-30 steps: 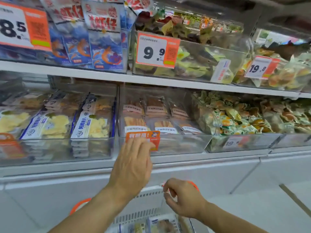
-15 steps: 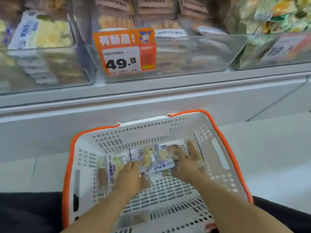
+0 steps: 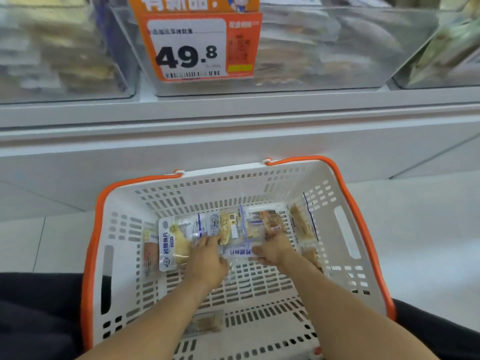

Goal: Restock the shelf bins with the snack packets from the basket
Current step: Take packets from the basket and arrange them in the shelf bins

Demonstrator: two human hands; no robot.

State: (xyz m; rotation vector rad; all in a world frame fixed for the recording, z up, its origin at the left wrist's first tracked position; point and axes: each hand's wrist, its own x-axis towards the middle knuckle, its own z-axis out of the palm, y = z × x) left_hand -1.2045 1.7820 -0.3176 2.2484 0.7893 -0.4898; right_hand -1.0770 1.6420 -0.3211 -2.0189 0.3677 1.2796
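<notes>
Both hands down in basket (image 3: pixel 345 229). Left hand (image 3: pixel 207 261) grip curled onto snack packets (image 3: pixel 231 227) at far end; right hand (image 3: pixel 272 252) pinching same pile's edge. Shelf bins (image 3: pixel 324 48) above.

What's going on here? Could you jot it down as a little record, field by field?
setting: shop aisle, clear shelf bins above a white ledge
price tag: orange, reads 49.8
basket: white with orange rim, on the floor below the shelf
contents: several snack packets lying on the basket's bottom
left hand: down in the basket, on a packet
right hand: down in the basket, fingers on a clear packet
grip: too blurred to tell how firmly either hand holds
</notes>
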